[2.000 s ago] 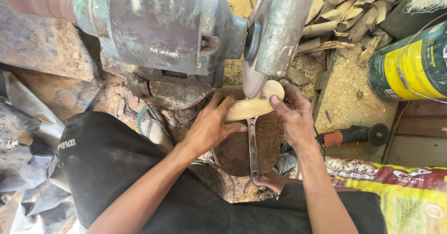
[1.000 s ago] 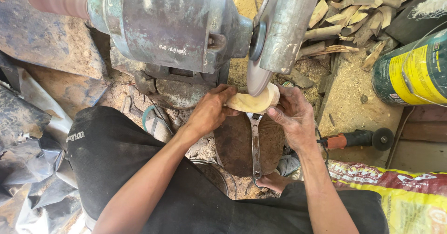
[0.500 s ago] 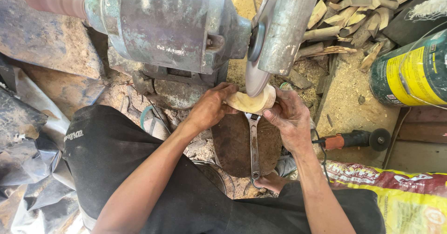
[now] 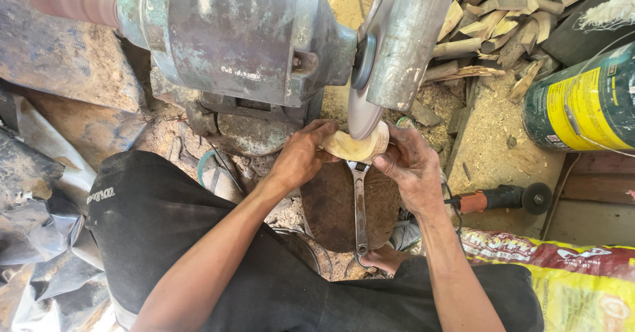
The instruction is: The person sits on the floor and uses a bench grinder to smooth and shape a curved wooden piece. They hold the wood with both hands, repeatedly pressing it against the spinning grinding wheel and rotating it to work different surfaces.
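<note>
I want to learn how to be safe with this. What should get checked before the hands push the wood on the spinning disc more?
1. Both hands hold the wood: ok, left hand and right hand grip it.
2. Fingers off the disc: not ok, very near.
3. Guard over the disc: ok on top.
4. Gloves: not ok, bare hands.
5. Wrench out of the way: not ok, lies right beneath.
6. Disc spinning: cannot tell.

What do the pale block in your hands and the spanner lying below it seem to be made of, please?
The block looks like raw, unfinished wood: pale cream, matt, with sawdust all around. The spanner looks like bare steel: grey with a dull shine. Both hands, left hand and right hand, grip the block.
</note>
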